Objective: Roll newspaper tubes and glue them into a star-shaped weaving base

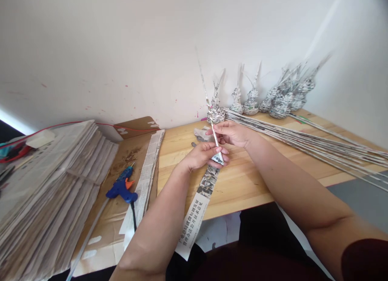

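Just above the wooden table, a thin tube of rolled newsprint slants upward between the two hands, its tip reaching up in front of the wall. The left hand grips the tube's wider lower end, where the paper flares into a flat fold, with the thumb on top and fingers beneath. The right hand pinches the tube a little higher up between thumb and fingertips. From the tube's lower end, a newspaper strip with a printed picture and large characters trails down past the table's near edge. Partly hidden behind the tube is a grey piece, too covered to name. Beyond the tube, near the wall, stands a woven paper piece with upright ends; more woven pieces stand in a row to the tube's right, some crowded together. Also right of the tube, a spread of long paper rods lies across the table. Left of the tube, a stack of paper strips lies on cardboard, with a blue glue gun just beside it. Farthest left of the tube sits a thick newspaper pile, with a red cable running behind it.
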`<state>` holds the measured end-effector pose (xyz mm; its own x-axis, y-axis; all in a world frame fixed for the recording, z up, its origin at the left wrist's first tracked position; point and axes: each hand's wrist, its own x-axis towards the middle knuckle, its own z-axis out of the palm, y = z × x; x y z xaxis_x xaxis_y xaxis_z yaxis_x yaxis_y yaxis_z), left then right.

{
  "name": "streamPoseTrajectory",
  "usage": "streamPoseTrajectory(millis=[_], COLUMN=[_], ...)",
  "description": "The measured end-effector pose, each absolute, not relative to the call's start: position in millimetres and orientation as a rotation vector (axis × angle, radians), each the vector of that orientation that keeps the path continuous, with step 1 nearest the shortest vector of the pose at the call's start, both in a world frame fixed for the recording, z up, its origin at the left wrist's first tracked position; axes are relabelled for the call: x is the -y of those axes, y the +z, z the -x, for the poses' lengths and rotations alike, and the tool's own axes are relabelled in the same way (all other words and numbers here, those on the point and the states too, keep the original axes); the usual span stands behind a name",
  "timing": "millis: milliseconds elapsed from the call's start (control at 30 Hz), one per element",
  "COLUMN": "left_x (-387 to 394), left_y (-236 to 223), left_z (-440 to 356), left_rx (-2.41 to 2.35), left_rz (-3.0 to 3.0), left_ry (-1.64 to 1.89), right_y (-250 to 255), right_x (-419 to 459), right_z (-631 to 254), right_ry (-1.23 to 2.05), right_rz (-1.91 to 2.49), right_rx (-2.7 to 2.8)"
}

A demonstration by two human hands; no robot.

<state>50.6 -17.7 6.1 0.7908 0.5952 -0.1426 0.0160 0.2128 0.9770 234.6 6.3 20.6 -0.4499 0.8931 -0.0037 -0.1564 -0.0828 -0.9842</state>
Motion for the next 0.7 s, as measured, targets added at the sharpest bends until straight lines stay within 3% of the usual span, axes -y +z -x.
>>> streamPoseTrajectory(millis=[467, 700], left_x=[19, 17], left_y=[4, 3], left_z=[-53, -51], left_rx=[-0.549, -0.531], left_rz=[-1.328, -1.351], left_ry=[0.398, 0.398], right_y=[22, 23], right_x=[-4, -4], right_z=[-224, -232], right_ry=[1.446, 1.636], right_rz=[0.888, 0.854], right_rx=[1.323, 1.475])
